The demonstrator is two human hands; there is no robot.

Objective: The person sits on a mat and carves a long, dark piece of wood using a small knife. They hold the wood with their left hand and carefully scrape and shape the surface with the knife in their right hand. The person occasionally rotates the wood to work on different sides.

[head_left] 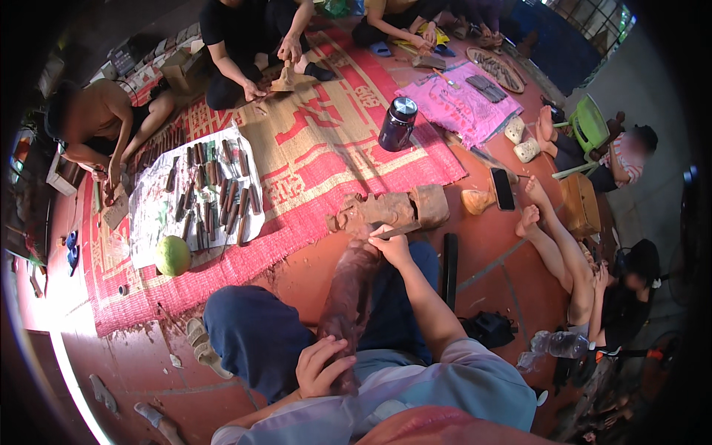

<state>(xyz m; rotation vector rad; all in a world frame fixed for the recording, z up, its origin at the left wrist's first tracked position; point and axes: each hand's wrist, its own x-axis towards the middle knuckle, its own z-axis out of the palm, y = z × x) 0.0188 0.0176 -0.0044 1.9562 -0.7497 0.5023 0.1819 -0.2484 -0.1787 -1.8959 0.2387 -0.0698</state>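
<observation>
A long, dark reddish-brown carved wooden piece (344, 291) slants across my lap, its far end by a lighter block. My left hand (324, 367) curls its fingers around the near end. At the far end, my right hand (390, 245) pinches a slim dark tool (383, 233); its tip is too small to make out. Just beyond my right hand, a rough carved wooden block (393, 211) lies on the floor, touching or nearly touching the long piece.
Chisels (211, 185) lie on a white cloth (148, 222) at left, beside a green round fruit (173, 256). A dark flask (398, 124) stands on the red patterned mat (297, 248). A phone (502, 189) leans on a wooden piece at right. Several people sit around.
</observation>
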